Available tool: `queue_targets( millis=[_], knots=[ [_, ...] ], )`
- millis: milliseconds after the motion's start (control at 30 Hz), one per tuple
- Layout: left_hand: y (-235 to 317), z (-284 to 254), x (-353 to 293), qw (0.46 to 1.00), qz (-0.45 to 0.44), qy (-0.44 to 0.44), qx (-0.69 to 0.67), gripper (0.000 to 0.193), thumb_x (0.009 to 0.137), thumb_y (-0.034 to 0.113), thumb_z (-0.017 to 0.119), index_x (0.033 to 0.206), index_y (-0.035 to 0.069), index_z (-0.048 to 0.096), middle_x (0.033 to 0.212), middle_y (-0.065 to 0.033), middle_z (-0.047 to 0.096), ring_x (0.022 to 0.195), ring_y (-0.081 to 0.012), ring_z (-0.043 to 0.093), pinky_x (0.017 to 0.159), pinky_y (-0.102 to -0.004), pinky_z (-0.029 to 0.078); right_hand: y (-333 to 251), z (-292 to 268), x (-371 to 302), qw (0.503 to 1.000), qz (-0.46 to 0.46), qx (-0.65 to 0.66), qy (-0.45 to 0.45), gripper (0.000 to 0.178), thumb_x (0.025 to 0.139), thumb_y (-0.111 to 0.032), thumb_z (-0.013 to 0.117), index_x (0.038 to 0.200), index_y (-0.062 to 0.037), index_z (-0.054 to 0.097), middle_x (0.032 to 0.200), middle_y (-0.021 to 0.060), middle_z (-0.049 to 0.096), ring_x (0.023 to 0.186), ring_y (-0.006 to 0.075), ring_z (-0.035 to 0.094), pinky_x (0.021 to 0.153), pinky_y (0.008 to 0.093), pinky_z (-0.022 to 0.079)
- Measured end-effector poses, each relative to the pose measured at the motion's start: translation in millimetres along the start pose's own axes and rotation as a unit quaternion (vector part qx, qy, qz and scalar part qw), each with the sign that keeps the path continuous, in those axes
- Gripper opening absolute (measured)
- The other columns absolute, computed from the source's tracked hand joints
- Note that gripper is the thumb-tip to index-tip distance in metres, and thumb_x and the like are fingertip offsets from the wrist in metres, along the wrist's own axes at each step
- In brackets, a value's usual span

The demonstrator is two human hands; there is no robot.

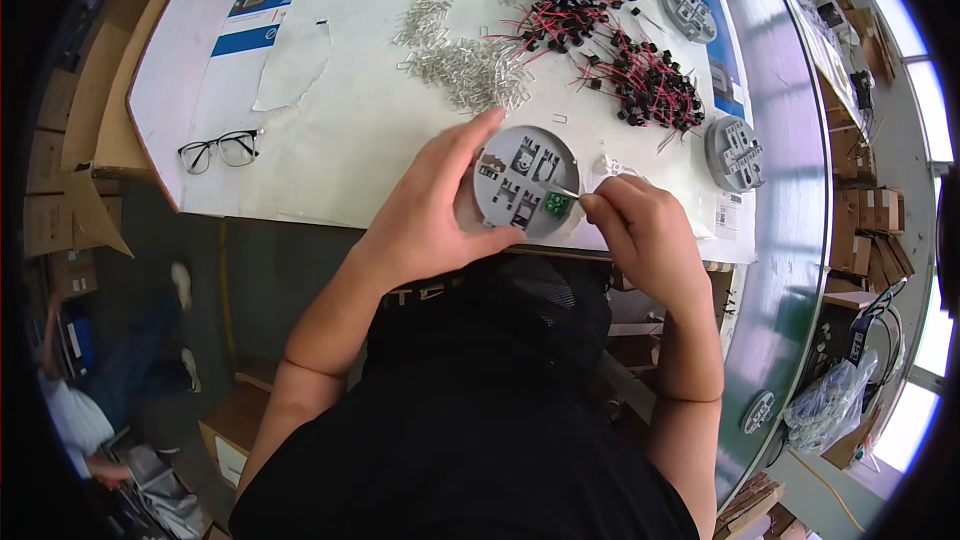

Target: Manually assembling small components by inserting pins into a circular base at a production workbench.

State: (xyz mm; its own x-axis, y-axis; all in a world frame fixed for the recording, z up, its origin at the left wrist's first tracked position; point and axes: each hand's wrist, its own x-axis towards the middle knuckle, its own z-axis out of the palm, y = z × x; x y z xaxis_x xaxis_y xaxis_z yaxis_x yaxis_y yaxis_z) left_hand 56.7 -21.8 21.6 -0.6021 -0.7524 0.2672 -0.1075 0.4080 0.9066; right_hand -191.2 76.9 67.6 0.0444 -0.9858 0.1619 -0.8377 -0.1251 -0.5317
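Note:
My left hand (430, 200) grips a round grey plastic housing (490, 202) by its left side, thumb at the near rim and fingers along the far rim. The housing has several dark, shaped slots in its face, and a small green part (556, 203) sits at its right side. In my right hand (645, 225) a thin metal tool (566, 192) is pinched, its tip over the housing face near the green part. The handle is hidden in my fingers, so its exact kind does not show. A single U-shaped metal clip (560, 119) lies just beyond the housing.
Beyond my hands lie a heap of U-shaped metal clips (470, 72) and piles of small black parts with red wires (645, 80). Similar grey housings (690, 15) stand at the right. Eyeglasses (220, 151) rest at the left. Another person (85, 420) is at lower left.

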Motion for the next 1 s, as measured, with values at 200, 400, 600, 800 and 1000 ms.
queue_targets(
  millis=[200,400,600,800,1000],
  knots=[
    [-13,6,8,0.993,0.044,-0.024,0.103,0.101,0.066,0.041,0.101,0.148,0.0,0.06,0.121,-0.0178,0.069,0.112,-0.0326,0.067,0.099,-0.0413,0.055,-24,9,12,0.991,-0.004,-0.127,-0.05,0.034,0.102,-0.029,0.07,0.08,-0.0048,0.062,0.071,0.0133,0.067,0.061,0.0374,0.067,0.056,0.0487,0.052],
    [-13,10,6,0.991,0.056,-0.005,0.12,0.102,0.064,0.043,0.101,0.148,0.0,0.062,0.104,-0.0147,0.073,0.099,-0.0311,0.068,0.091,-0.0409,0.056,-27,15,13,0.983,0.011,-0.179,-0.05,0.032,0.103,-0.03,0.069,0.082,-0.0059,0.062,0.07,0.0125,0.066,0.061,0.0368,0.068,0.054,0.0478,0.052],
    [-15,10,5,0.991,0.064,-0.005,0.118,0.104,0.064,0.045,0.101,0.148,0.001,0.061,0.102,-0.0151,0.073,0.096,-0.0314,0.069,0.089,-0.0422,0.056,-24,15,14,0.986,0.002,-0.161,-0.053,0.032,0.103,-0.03,0.069,0.081,-0.0062,0.063,0.071,0.0127,0.067,0.061,0.037,0.067,0.054,0.0484,0.052],
    [-16,10,5,0.99,0.071,-0.003,0.123,0.105,0.063,0.046,0.101,0.149,0.001,0.061,0.103,-0.0155,0.073,0.095,-0.0321,0.07,0.089,-0.0429,0.057,-22,15,14,0.988,0.005,-0.145,-0.052,0.032,0.102,-0.029,0.069,0.081,-0.0062,0.063,0.07,0.0133,0.067,0.061,0.0382,0.067,0.054,0.0489,0.052],
    [-16,11,4,0.99,0.071,-0.002,0.122,0.105,0.063,0.046,0.101,0.15,0.002,0.061,0.104,-0.0154,0.073,0.096,-0.0322,0.07,0.09,-0.0428,0.057,-22,14,15,0.99,0.025,-0.122,-0.065,0.033,0.103,-0.029,0.069,0.08,-0.0061,0.061,0.072,0.0133,0.066,0.065,0.0409,0.065,0.057,0.0514,0.049]
  ],
)
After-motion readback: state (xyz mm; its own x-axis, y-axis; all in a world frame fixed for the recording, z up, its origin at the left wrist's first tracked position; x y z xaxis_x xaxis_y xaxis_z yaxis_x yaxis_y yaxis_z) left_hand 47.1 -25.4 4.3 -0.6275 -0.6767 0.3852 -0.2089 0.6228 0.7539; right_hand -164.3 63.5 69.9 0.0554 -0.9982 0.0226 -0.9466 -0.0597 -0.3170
